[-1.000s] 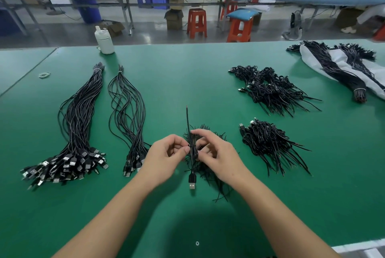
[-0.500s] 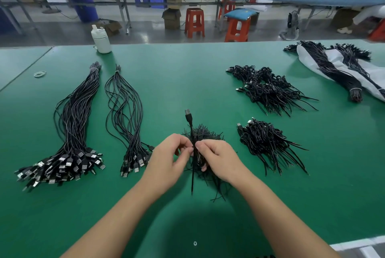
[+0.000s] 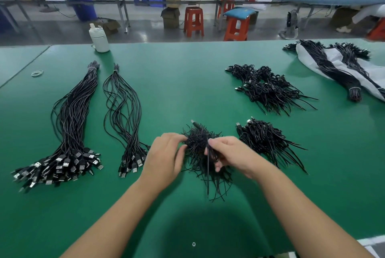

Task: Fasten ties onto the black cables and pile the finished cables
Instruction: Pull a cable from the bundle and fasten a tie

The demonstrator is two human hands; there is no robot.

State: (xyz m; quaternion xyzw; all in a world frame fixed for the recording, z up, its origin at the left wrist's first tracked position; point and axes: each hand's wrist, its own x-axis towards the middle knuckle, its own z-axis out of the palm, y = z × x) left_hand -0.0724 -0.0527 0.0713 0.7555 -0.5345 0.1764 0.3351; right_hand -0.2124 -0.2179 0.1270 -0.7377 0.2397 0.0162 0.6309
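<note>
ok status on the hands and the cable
Both hands on it: right hand grips the folded cable, left hand pinches at the tie. Over the tie pile. Nothing in the way.

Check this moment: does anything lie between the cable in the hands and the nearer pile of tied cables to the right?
Nothing visible does. The right hand grips the cable over the loose ties, and only bare green table separates it from the nearer tied pile.
</note>
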